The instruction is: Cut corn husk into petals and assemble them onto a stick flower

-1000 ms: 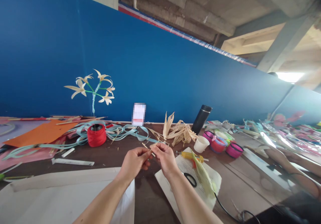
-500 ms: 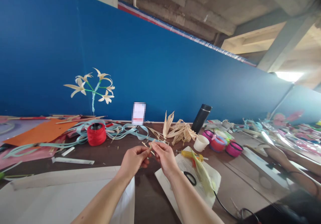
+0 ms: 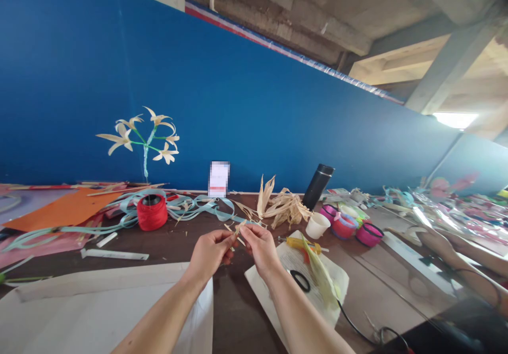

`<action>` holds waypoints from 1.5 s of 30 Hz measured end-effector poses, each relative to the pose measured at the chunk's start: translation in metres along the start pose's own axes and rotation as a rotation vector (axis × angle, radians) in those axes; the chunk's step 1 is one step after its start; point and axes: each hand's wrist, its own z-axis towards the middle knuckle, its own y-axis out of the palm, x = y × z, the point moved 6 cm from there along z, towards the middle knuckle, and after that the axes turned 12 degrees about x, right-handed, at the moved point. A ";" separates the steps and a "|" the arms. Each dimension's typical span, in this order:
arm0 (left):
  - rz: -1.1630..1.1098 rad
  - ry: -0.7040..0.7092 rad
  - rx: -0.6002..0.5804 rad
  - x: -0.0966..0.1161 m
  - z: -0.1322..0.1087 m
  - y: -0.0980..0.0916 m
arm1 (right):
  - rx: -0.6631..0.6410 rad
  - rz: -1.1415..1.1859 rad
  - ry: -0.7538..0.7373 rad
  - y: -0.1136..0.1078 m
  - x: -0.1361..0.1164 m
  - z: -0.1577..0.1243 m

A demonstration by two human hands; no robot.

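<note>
Over the brown table, my left hand (image 3: 210, 251) and my right hand (image 3: 260, 245) meet almost fingertip to fingertip. Between them is a small pale strip (image 3: 237, 230), like dry husk, pinched by the fingers of both hands; its lower part is partly hidden. Dried husks (image 3: 288, 208) lie just beyond my right hand. Below and right of that hand, a corn husk (image 3: 320, 272), a yellow-handled tool (image 3: 304, 245) and black scissor handles (image 3: 300, 281) rest on a printed sheet (image 3: 337, 282).
A red spool (image 3: 152, 215) and pale blue ribbons (image 3: 129, 206) are at left, below a flower stem (image 3: 146, 158). White paper (image 3: 119, 311) covers the near left. A black bottle (image 3: 317, 187), white cup (image 3: 318, 226) and pink-rimmed rolls (image 3: 369, 234) stand right. Another person's arms (image 3: 464, 261) reach in at far right.
Both hands keep their pinch with barely any movement. The view has shifted very slightly, and the other person's arms at far right have moved a little.
</note>
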 end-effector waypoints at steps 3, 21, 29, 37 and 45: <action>0.016 0.001 0.002 0.000 0.001 -0.001 | -0.006 -0.053 -0.047 0.000 -0.001 0.000; -0.003 0.011 0.006 -0.004 0.005 -0.005 | 0.052 -0.298 -0.306 -0.002 -0.012 0.000; -0.003 -0.006 0.020 0.000 0.003 -0.004 | 0.087 -0.276 -0.313 -0.002 -0.011 -0.002; 0.007 0.015 0.019 0.005 0.001 -0.004 | 0.074 -0.208 -0.210 -0.001 -0.008 -0.003; -0.051 0.010 0.022 -0.004 0.006 -0.004 | 0.213 0.002 -0.194 -0.011 -0.020 0.004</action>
